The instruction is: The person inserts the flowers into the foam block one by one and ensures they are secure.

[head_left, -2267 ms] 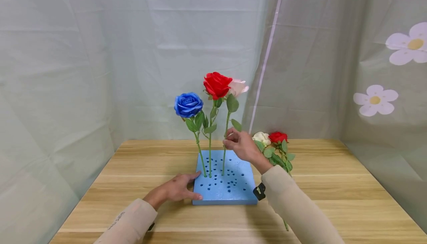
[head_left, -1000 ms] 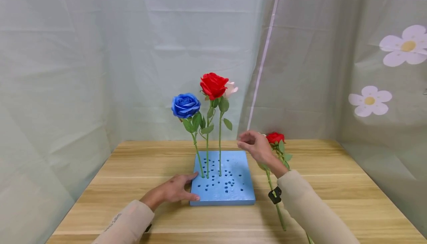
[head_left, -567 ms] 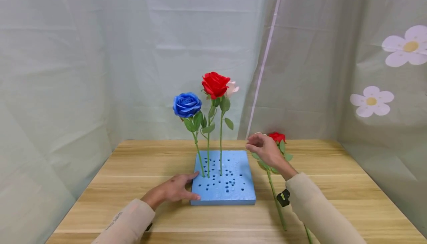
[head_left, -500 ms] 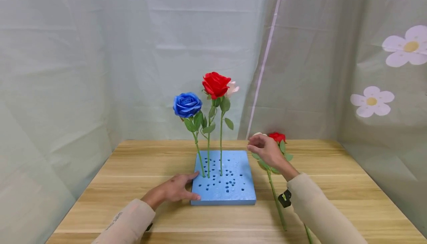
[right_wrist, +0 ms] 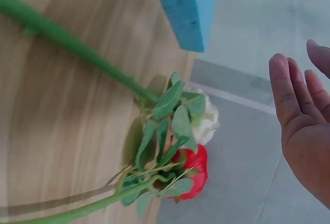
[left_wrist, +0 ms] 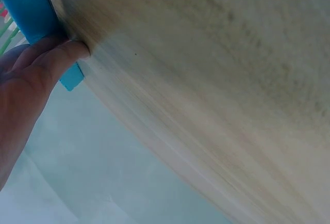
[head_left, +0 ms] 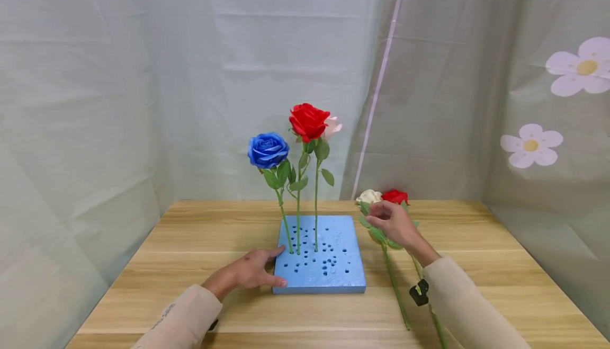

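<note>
A blue foam block [head_left: 340, 280] full of small holes holds three upright artificial roses: a blue rose [head_left: 268, 150], a red rose [head_left: 308, 121] and a pale pink rose [head_left: 332, 127] partly behind the red one. My left hand [head_left: 251, 269] rests against the block's left side, thumb and fingers spread along its edge. On the table to the right lie a white rose [head_left: 369, 196] and a second red rose [head_left: 394, 196]. Above their leaves hovers my right hand [head_left: 394, 225], fingers slightly bent and holding nothing; the right wrist view shows it apart from both flowers.
The lying roses' green stems [right_wrist: 77, 43] stretch toward the table's front edge, one partly under my right sleeve [head_left: 469, 298]. The wooden table [head_left: 205, 232] is enclosed by pale cloth curtains [head_left: 286, 47] behind and at both sides.
My right hand has let go of the pale pink rose's stem, which stands in the block, and has moved right and lower over the lying roses. My left hand stays at the block.
</note>
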`<state>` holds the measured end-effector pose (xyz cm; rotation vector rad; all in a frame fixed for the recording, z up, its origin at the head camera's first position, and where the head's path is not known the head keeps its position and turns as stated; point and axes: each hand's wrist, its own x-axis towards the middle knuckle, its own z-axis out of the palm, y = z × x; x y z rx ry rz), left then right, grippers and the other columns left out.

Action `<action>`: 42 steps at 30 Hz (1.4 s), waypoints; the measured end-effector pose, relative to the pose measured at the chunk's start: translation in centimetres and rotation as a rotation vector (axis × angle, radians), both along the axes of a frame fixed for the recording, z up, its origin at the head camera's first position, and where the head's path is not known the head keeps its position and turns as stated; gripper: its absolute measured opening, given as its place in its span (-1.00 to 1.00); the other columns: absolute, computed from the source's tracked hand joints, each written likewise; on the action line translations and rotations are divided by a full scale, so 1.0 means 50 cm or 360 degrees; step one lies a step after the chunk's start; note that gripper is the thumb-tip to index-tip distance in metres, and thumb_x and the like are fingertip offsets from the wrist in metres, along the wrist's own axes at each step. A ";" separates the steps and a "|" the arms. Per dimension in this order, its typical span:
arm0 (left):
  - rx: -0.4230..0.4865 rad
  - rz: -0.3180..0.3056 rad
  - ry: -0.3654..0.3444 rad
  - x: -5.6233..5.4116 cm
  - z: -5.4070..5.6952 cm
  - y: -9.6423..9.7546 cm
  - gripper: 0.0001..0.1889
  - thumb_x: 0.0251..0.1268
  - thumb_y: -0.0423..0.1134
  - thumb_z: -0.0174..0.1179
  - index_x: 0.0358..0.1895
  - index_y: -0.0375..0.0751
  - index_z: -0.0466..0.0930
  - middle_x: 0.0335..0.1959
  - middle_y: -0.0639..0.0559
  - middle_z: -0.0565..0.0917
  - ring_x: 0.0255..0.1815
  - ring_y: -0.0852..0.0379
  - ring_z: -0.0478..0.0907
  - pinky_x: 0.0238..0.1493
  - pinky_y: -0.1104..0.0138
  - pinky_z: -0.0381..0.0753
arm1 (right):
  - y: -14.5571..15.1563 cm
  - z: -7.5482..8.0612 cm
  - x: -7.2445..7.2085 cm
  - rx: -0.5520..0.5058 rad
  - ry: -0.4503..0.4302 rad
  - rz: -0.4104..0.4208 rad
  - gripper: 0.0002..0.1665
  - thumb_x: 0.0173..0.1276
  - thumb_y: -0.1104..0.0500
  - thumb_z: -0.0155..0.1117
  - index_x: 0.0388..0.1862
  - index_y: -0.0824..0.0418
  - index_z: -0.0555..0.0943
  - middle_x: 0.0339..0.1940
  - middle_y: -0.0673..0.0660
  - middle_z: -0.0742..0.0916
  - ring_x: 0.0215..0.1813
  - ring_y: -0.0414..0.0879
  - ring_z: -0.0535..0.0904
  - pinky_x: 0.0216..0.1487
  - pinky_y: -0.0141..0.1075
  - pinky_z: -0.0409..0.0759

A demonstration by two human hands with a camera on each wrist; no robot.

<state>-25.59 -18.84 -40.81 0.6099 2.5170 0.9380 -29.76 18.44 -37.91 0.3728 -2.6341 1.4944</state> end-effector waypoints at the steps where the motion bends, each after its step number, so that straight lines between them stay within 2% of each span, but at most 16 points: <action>1: -0.0001 0.0000 0.0000 0.000 0.000 0.000 0.00 0.13 0.05 0.47 0.48 -0.47 0.17 0.47 -0.37 0.28 0.48 -0.27 0.22 0.43 -0.09 0.22 | 0.003 -0.003 0.001 -0.0003 -0.0013 -0.0004 -0.66 0.36 0.26 0.38 0.02 0.44 0.58 -0.13 0.27 0.75 -0.06 0.09 0.68 -0.16 -0.40 0.61; 8: -0.0012 0.0008 -0.0007 0.002 0.002 -0.002 0.00 0.12 0.05 0.48 0.48 -0.47 0.18 0.47 -0.37 0.27 0.48 -0.28 0.21 0.43 -0.10 0.23 | 0.027 -0.023 0.007 -0.0009 -0.0095 -0.0015 -0.62 0.38 0.26 0.36 0.06 0.48 0.56 -0.12 0.28 0.74 -0.07 0.09 0.68 -0.18 -0.34 0.64; 13: -0.0020 0.0010 0.0001 0.003 0.005 -0.004 0.00 0.12 0.05 0.48 0.48 -0.47 0.17 0.47 -0.38 0.27 0.48 -0.29 0.20 0.43 -0.11 0.23 | 0.042 -0.029 0.015 -0.0009 -0.0171 -0.0032 -0.58 0.41 0.21 0.34 0.12 0.47 0.56 -0.07 0.30 0.73 -0.08 0.09 0.69 -0.09 -0.13 0.70; 17: -0.0016 0.0022 -0.0006 0.002 0.006 -0.004 0.01 0.12 0.04 0.48 0.48 -0.47 0.17 0.48 -0.37 0.26 0.49 -0.28 0.20 0.43 -0.11 0.22 | 0.055 -0.037 0.018 -0.0034 -0.0223 -0.0029 -0.52 0.43 0.21 0.32 0.16 0.53 0.51 -0.06 0.34 0.72 -0.09 0.11 0.71 -0.04 -0.01 0.69; 23: -0.0003 0.0028 -0.0020 -0.001 0.004 -0.003 0.01 0.11 0.04 0.48 0.48 -0.47 0.17 0.48 -0.36 0.25 0.49 -0.28 0.19 0.43 -0.10 0.22 | 0.080 -0.053 0.025 0.0010 -0.0244 -0.0087 -0.49 0.44 0.20 0.30 0.19 0.55 0.50 -0.07 0.35 0.72 -0.11 0.11 0.73 -0.07 -0.03 0.71; 33: -0.0004 0.0017 -0.0007 -0.001 0.004 -0.003 0.01 0.12 0.05 0.48 0.48 -0.48 0.16 0.48 -0.37 0.25 0.49 -0.28 0.19 0.43 -0.10 0.22 | 0.125 -0.076 0.038 0.0101 -0.0252 -0.0133 -0.56 0.43 0.24 0.30 0.09 0.59 0.53 -0.17 0.31 0.75 -0.20 0.11 0.73 -0.18 -0.10 0.71; 42: 0.0017 0.0008 -0.0011 0.000 0.003 0.001 0.00 0.12 0.02 0.48 0.48 -0.49 0.17 0.48 -0.38 0.25 0.49 -0.29 0.19 0.44 -0.10 0.21 | 0.163 -0.085 0.053 0.0127 -0.0388 -0.0224 -0.62 0.42 0.25 0.31 0.00 0.57 0.55 -0.21 0.29 0.73 -0.25 0.09 0.72 -0.23 -0.17 0.72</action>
